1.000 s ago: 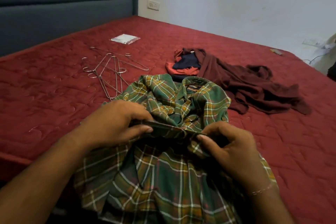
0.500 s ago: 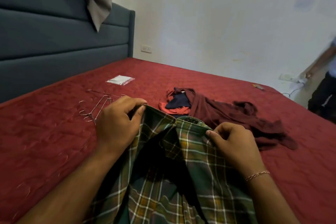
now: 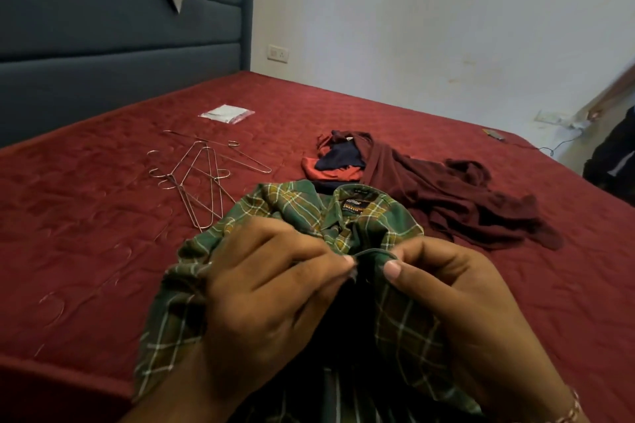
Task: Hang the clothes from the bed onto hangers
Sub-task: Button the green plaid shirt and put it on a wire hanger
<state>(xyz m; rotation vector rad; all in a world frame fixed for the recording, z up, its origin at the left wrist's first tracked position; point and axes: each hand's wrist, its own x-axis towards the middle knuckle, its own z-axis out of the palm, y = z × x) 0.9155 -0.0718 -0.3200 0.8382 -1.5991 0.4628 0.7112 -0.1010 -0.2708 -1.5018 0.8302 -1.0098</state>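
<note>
Two hands on one garment: left hand [image 3: 264, 288] and right hand [image 3: 443, 302] both pinching a folded edge of the green plaid shirt [image 3: 347, 216], thumbs and fingertips closed on the cloth, close together at the middle. Shirt bunched on the red bed cover [image 3: 86, 251] directly in front, collar end lying farther away, lower part draped toward the camera and partly hidden under the wrists.

Handling, as a judgement: light, soft woven cloth, no stiffness except perhaps at the collar; likely to sag and slide off a thin wire shoulder if hung crooked. Not fragile. Best held at the collar or shoulder seams, opened wide enough to feed a hanger through; present grip on a hem-like edge looks suited to opening it up, not to hanging.

Appearance: dark green ground, yellow and white check lines, dark label with yellow lettering inside the collar [image 3: 352, 208]; lettering too small to read.

Several wire hangers [image 3: 201, 178] loose on the cover, left of the shirt, near but apart. Heap of maroon, navy and orange clothes [image 3: 429, 192] just beyond the collar, unhung.
</note>
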